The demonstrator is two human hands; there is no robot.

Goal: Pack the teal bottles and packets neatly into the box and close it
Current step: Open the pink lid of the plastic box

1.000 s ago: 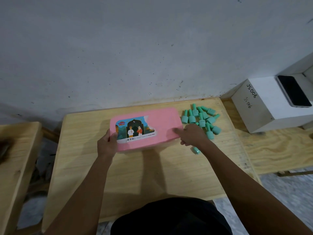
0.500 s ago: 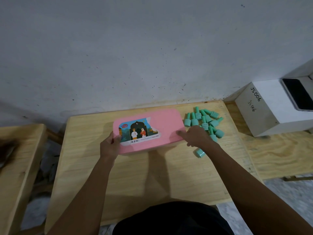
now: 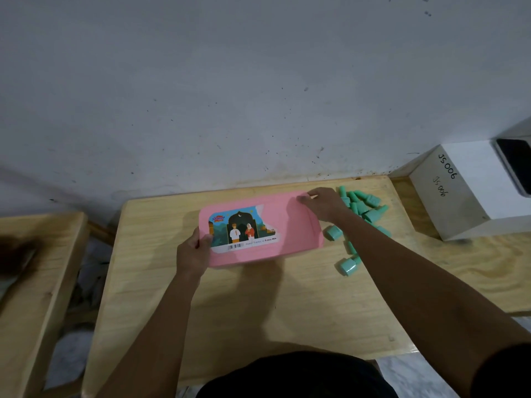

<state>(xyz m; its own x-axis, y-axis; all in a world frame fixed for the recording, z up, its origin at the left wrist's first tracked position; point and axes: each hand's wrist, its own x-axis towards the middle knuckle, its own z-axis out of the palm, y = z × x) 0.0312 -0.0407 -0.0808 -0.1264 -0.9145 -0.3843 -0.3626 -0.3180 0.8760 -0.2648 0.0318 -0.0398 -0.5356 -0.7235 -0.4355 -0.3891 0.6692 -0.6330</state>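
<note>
Fingers [image 3: 309,196] grip pink, sticker-topped box [image 3: 287,225].

Materials and finishes
Pink box lid [image 3: 287,225]: smooth matt plastic with a glossy printed paper label [image 3: 242,229]; teal bottles [image 3: 363,208]: smooth plastic; table [image 3: 258,305]: bare light wood, visible grain; wall [image 3: 230,96]: matt, rough, speckled; white box [image 3: 471,191]: matt

Pink box [image 3: 290,225] — colourful illustrated label [image 3: 242,228]; teal bottles [image 3: 363,206]; white carton [image 3: 471,191].
</note>
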